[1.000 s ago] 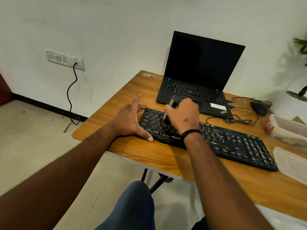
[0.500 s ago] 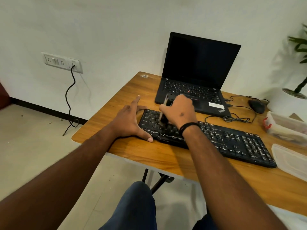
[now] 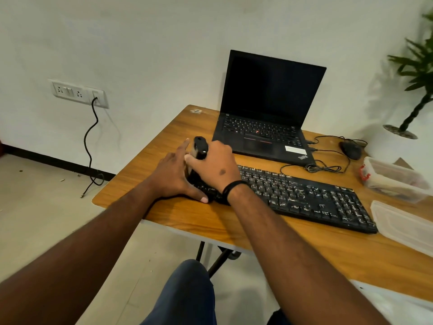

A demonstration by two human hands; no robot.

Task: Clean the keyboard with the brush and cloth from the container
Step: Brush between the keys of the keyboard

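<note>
A black keyboard with worn white key marks lies across the wooden table. My right hand is shut on a black brush, whose handle sticks up above my fist over the keyboard's left end; the bristles are hidden under my hand. My left hand lies flat against the keyboard's left edge, fingers spread, thumb at the front corner. A clear plastic container with a red clip stands at the right, its lid lying in front of it. No cloth is visible.
An open black laptop stands behind the keyboard. A black mouse and coiled cables lie to its right. A potted plant stands at the far right. A wall socket with a dangling cord is at left.
My right hand with the brush has swept leftward along the keyboard to its left end, now touching my left hand. My left hand has stayed at the keyboard's left edge.
</note>
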